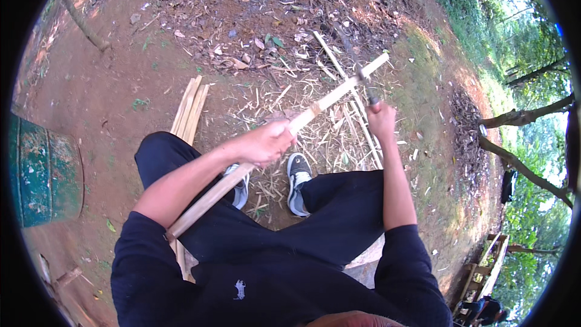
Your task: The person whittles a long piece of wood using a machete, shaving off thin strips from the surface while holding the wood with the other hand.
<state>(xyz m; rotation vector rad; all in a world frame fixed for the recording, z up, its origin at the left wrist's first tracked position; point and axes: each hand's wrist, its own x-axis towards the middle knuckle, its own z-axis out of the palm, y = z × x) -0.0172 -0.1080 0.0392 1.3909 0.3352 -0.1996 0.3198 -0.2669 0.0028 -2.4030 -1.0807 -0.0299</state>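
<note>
My left hand (266, 144) is wrapped round a long pale slat (333, 98) that looks like split bamboo. The slat slants from beside my left elbow, over my left thigh, to a far end up and to the right. My right hand (381, 122) grips the handle of a long-bladed knife, like a machete (349, 47). Its dark blade points away from me and is somewhat blurred. Near the handle the blade crosses the slat close to its far end; whether they touch I cannot tell. Thin shavings (257, 109) litter the ground beneath.
Several pale slats (189, 110) lie by my left knee. A long thin strip (330, 54) lies on the ground beyond the shavings. A green metal drum (48, 169) stands at the left. Dry leaves (242, 36) cover soil ahead; tree trunks (526, 117) rise at the right.
</note>
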